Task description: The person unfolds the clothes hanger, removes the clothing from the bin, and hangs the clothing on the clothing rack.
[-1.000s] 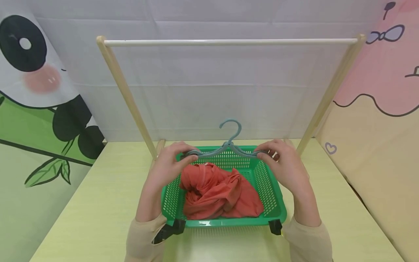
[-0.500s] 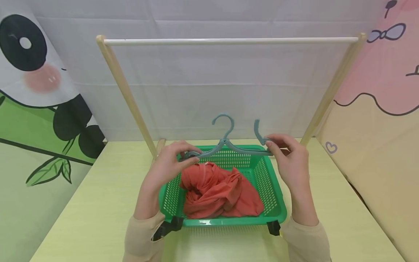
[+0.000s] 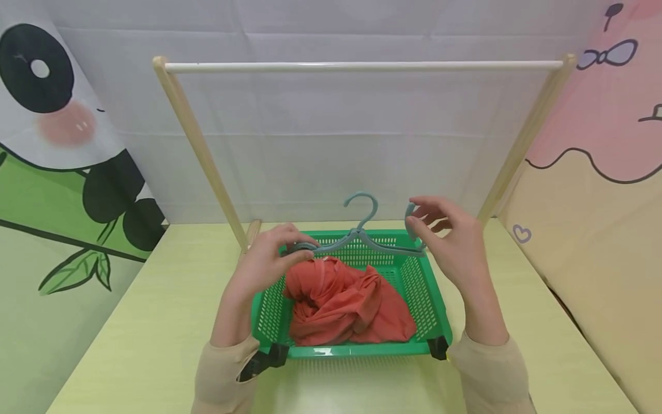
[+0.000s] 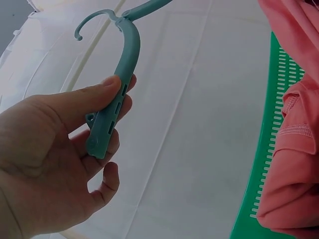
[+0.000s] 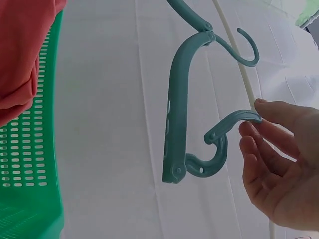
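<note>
A blue-green folding hanger [image 3: 357, 233] is held above the back of a green basket [image 3: 369, 349], its hook pointing up. My left hand [image 3: 276, 253] pinches the hanger's left arm between thumb and fingers; the left wrist view shows slots along that arm [image 4: 117, 107]. With thumb and fingertips my right hand [image 3: 447, 236] pinches the tip of a jointed end piece [image 5: 234, 122], swung out from the right arm [image 5: 178, 109]. A bunched red cloth garment [image 3: 351, 310] lies in the basket below both hands.
Behind the basket stands a rack with a white crossbar [image 3: 362, 67] and wooden posts [image 3: 201, 149]. A pale wood-grain table [image 3: 134, 322] carries everything, with printed cloth walls [image 3: 595, 230] at the sides.
My right hand has gone from the hanger's right arm to its end piece, which swung out and up. The left hand keeps its grip. Basket and garment stay put.
</note>
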`<action>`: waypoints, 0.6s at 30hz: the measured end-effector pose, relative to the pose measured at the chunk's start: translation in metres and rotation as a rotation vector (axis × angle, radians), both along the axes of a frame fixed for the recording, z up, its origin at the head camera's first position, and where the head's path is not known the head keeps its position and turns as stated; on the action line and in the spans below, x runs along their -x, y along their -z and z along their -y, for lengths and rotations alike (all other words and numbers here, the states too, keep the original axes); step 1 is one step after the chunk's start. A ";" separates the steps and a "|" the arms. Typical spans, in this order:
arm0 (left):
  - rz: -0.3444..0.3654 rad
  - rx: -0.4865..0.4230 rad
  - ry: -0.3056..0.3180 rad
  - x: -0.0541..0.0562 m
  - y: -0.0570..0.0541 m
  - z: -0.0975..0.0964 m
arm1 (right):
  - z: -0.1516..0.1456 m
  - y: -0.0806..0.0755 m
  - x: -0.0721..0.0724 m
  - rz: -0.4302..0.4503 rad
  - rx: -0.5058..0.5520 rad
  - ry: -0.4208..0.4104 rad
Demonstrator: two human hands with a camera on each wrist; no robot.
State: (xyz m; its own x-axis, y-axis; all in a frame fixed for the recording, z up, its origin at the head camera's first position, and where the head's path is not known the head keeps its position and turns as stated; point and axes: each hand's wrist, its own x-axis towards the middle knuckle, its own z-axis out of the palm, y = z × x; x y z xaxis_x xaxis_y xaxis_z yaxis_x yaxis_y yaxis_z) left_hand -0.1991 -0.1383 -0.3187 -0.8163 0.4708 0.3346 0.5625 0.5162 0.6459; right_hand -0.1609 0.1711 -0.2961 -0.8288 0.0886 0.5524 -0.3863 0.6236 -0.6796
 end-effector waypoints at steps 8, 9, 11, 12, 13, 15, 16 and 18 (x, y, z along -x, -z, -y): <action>-0.016 -0.016 -0.006 -0.001 0.001 -0.002 | 0.008 -0.002 0.005 -0.062 -0.032 0.008; -0.015 -0.017 -0.007 -0.001 0.001 -0.002 | 0.008 -0.002 0.006 -0.061 -0.024 0.012; -0.011 -0.019 -0.013 -0.002 0.001 -0.002 | 0.007 -0.001 0.006 -0.050 0.011 0.025; -0.008 -0.021 -0.016 -0.002 0.001 -0.002 | 0.006 -0.001 0.006 -0.041 0.037 0.030; -0.006 -0.024 -0.020 -0.002 0.002 -0.001 | 0.006 -0.002 0.005 -0.030 0.066 0.033; -0.005 -0.030 -0.029 -0.002 0.004 0.001 | 0.004 -0.003 0.005 -0.016 0.113 0.043; -0.002 -0.035 -0.031 -0.002 0.005 0.002 | 0.002 -0.003 0.005 -0.014 0.139 0.046; 0.001 -0.048 -0.033 -0.002 0.007 0.005 | -0.002 -0.004 0.004 -0.020 0.198 0.042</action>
